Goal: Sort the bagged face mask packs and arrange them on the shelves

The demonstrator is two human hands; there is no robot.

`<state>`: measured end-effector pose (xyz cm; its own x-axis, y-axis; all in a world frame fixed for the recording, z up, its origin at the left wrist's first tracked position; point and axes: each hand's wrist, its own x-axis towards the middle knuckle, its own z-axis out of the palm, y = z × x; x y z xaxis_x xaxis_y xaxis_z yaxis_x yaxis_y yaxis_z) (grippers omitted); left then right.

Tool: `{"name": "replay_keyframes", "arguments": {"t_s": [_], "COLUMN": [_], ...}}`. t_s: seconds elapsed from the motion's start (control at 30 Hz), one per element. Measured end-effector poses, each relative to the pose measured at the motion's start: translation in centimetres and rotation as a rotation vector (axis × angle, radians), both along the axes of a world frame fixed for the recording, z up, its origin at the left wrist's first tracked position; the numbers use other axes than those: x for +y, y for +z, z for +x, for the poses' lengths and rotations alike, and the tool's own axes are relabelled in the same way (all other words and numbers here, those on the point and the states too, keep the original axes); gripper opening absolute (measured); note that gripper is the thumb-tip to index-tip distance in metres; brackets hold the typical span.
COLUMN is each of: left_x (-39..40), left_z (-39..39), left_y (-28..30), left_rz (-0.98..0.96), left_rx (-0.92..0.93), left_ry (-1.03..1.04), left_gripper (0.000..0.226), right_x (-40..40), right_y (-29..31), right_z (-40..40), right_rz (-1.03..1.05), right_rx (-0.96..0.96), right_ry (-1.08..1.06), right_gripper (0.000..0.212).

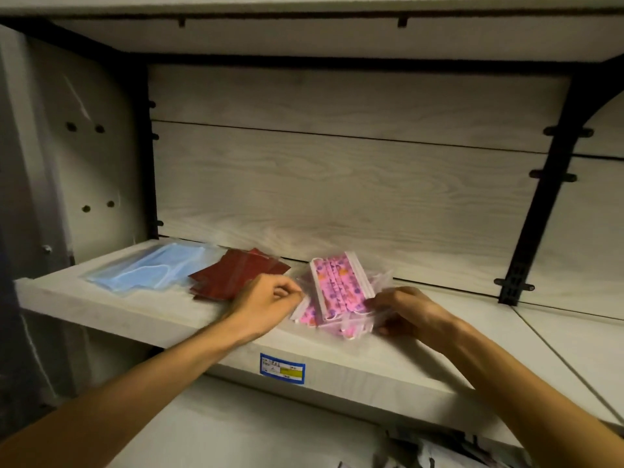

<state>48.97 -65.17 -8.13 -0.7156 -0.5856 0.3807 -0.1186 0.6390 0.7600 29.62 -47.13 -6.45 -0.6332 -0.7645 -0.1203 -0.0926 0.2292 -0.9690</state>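
Both hands (270, 298) (401, 310) gripping pink patterned mask packs (341, 288)

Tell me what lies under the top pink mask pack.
Under the top pink mask pack more pink packs show, fanned out on the shelf. How many is hidden by the top pack and both hands.

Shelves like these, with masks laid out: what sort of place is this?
Probably a shop. The wood-look shelf carries a price label on its front edge, and bagged masks lie sorted by colour: blue, red, pink.
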Motion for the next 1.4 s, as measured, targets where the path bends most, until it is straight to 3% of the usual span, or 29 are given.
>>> {"name": "replay_keyframes", "arguments": {"t_s": [0.13,0.23,0.47,0.5,0.63,0.7,0.77,0.87,0.97,1.03,1.17,1.27,1.4], "left_x": [-1.9,-2.3,-1.2,-1.0,0.3,0.7,0.8,0.5,-0.2,-0.6,-1.2,-1.3,-1.1], "left_z": [-2.6,-4.9,-8.1,-8.2,-8.8,-8.8,-9.1,-9.8,-10.5,-10.7,-10.5,-10.3,-10.4], "left_y": [0.0,-0.5,-0.2,0.0,1.7,2.4,2.4,1.7,0.7,0.0,-0.4,-0.4,-0.7], "left_rz": [0.144,0.19,0.464,0.51,0.769,0.835,0.886,0.805,0.696,0.657,0.681,0.67,0.677], "left_rx": [-0.011,-0.113,-0.106,-0.074,0.16,0.233,0.244,0.227,0.177,0.15,0.133,0.107,0.114], "left_ry": [0.071,0.083,0.046,0.021,-0.193,-0.257,-0.305,-0.305,-0.28,-0.285,-0.337,-0.362,-0.347], "left_gripper": [0.012,0.036,0.103,0.097,0.028,0.012,0.02,0.062,0.052,0.05,0.052,0.048,0.041], "right_x": [1.4,2.3,3.3,3.2,2.8,2.4,2.0,1.6,1.5,1.5,2.2,2.5,2.5], "right_y": [-0.1,-0.1,-0.2,-0.2,-0.3,-0.8,-1.5,-2.0,-2.3,-2.3,-2.5,-2.6,-2.6], "right_z": [-1.4,-1.9,-2.9,-3.0,-3.3,-3.4,-3.6,-4.3,-4.7,-4.9,-5.8,-6.2,-6.6], "right_rz": [-0.054,-0.081,-0.241,-0.264,-0.296,-0.298,-0.327,-0.328,-0.297,-0.264,-0.117,-0.103,-0.096], "right_rx": [0.056,0.072,0.11,0.087,0.037,0.008,-0.078,-0.055,0.023,0.086,0.351,0.339,0.336], "right_ry": [-0.044,-0.065,-0.001,0.006,-0.006,-0.044,-0.076,-0.111,-0.123,-0.154,-0.25,-0.29,-0.409], "right_gripper": [0.02,0.028,0.017,0.018,0.018,0.013,0.016,0.021,0.012,0.017,0.02,0.009,0.014]}}
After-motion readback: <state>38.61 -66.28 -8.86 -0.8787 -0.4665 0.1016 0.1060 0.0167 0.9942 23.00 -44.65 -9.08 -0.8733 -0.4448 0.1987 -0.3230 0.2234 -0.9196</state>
